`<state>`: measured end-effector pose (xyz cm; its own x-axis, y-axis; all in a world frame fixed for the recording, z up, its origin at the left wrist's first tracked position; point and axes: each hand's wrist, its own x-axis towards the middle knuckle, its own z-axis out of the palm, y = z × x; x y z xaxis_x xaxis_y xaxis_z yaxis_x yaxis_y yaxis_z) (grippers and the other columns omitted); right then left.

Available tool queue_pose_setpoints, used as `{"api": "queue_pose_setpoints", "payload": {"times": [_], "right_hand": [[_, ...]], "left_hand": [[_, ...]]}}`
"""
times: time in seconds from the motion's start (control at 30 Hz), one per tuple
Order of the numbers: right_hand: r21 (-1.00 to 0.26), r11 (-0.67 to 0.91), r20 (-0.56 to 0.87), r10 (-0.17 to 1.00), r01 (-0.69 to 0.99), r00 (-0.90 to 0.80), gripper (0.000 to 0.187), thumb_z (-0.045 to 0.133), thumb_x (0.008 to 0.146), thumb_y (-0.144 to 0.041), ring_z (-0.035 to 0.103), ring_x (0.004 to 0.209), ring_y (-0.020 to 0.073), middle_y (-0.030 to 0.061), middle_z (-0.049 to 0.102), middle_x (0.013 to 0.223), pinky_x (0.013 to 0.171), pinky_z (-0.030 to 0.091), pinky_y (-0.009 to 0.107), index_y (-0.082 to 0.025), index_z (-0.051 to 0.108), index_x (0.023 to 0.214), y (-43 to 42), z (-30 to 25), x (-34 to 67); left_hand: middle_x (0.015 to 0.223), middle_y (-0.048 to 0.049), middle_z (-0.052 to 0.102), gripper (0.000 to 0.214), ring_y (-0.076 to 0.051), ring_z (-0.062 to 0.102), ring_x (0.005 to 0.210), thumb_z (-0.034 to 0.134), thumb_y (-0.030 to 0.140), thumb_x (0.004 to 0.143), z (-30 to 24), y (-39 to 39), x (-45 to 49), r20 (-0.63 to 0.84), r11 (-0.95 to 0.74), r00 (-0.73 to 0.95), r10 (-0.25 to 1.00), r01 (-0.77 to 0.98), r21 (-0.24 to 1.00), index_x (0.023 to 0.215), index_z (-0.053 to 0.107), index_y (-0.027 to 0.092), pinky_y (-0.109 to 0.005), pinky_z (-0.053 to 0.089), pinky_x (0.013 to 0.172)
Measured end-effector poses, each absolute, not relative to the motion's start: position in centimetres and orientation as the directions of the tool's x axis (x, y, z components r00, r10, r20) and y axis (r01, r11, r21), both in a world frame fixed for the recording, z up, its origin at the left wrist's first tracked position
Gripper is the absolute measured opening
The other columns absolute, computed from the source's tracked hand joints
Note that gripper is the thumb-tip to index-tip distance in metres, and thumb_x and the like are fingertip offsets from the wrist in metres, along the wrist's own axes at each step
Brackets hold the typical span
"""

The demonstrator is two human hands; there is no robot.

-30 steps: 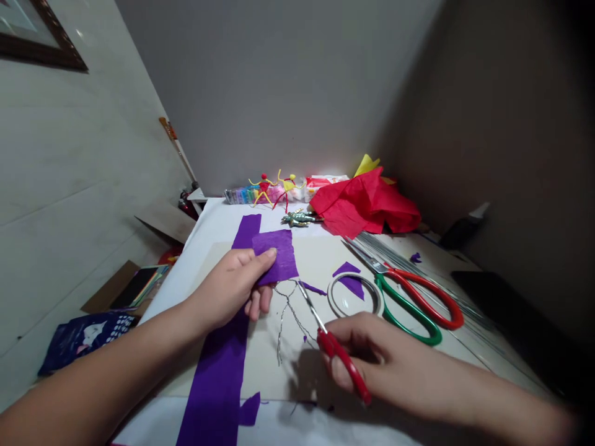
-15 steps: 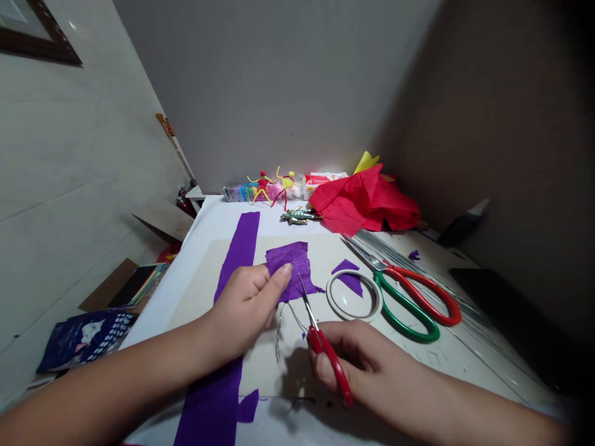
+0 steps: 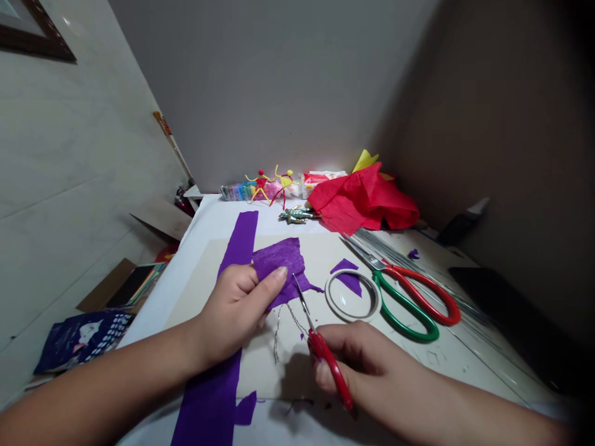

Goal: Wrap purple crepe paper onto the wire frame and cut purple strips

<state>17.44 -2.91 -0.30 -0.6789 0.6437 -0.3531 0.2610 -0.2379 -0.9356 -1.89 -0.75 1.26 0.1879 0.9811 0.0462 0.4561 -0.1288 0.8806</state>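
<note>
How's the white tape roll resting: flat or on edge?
Flat: the tape roll lies with its opening facing up, part of a purple scrap showing through.

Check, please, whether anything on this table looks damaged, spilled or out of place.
Nothing looks spilled or broken. Only untidy: the red paper lies crumpled at the back, and loose purple scraps are scattered, one overlapped by the tape roll.
</note>
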Motion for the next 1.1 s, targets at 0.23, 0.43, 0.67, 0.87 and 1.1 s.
{"api": "queue_pose_setpoints", "payload": {"times": [0.23, 0.43, 0.67, 0.87, 1.1], "right_hand": [[-0.932, -0.259, -0.362, 0.641, 0.253, -0.677, 0.027, 0.054, 0.08, -0.035, 0.031, 0.055, 0.0073, -0.0059, 0.036, 0.057, 0.049, 0.025, 0.02, -0.017, 0.042, 0.063, -3.13, -0.35, 17.48], [-0.935, -0.239, -0.355, 0.646, 0.263, -0.676, 0.03, 0.052, 0.082, -0.039, 0.031, 0.054, 0.0072, -0.0054, 0.036, 0.057, 0.048, 0.025, 0.019, -0.017, 0.042, 0.064, -3.13, -0.12, 17.48], [-0.932, -0.219, -0.36, 0.656, 0.288, -0.663, 0.028, 0.05, 0.083, -0.037, 0.032, 0.052, 0.0069, -0.0048, 0.038, 0.055, 0.047, 0.025, 0.019, -0.017, 0.046, 0.064, -3.03, -0.34, 17.42], [-0.946, -0.216, -0.324, 0.649, 0.241, -0.688, 0.034, 0.053, 0.082, -0.043, 0.032, 0.054, 0.0072, -0.0053, 0.037, 0.056, 0.049, 0.026, 0.019, -0.017, 0.043, 0.063, -3.14, -0.37, 17.54], [-0.951, -0.214, -0.308, 0.638, 0.222, -0.706, 0.034, 0.057, 0.079, -0.044, 0.033, 0.056, 0.0078, -0.0053, 0.038, 0.057, 0.051, 0.026, 0.02, -0.016, 0.043, 0.063, -2.84, 0.11, 17.62]], "left_hand": [[0.037, 0.0045, 0.042, 0.05, -0.005, 0.035, 0.036, 0.052, 0.045, 0.083, 0.94, -0.26, -2.54, -0.059, -0.026, 0.249, 0.967, 0.324, 0.946, 0.043, 0.045, 0.016, -0.019, 0.025, 0.037], [0.037, 0.0045, 0.043, 0.05, -0.005, 0.036, 0.036, 0.052, 0.042, 0.084, 1.13, -0.33, -2.51, -0.066, -0.018, 0.26, 0.963, 0.31, 0.95, 0.042, 0.044, 0.016, -0.019, 0.026, 0.038], [0.037, 0.0034, 0.043, 0.049, -0.005, 0.034, 0.035, 0.051, 0.042, 0.084, 1.38, -0.65, -2.58, -0.062, -0.016, 0.231, 0.971, 0.325, 0.946, 0.043, 0.045, 0.017, -0.02, 0.024, 0.037], [0.038, 0.0042, 0.043, 0.049, -0.005, 0.035, 0.037, 0.051, 0.044, 0.083, 1.03, -0.84, -2.22, -0.063, -0.023, 0.269, 0.961, 0.307, 0.952, 0.044, 0.045, 0.016, -0.019, 0.025, 0.038], [0.04, 0.0053, 0.042, 0.046, -0.004, 0.034, 0.038, 0.051, 0.043, 0.084, 0.73, -1.07, -2.0, -0.048, -0.042, 0.281, 0.959, 0.307, 0.951, 0.048, 0.046, 0.015, -0.017, 0.026, 0.038]]}}
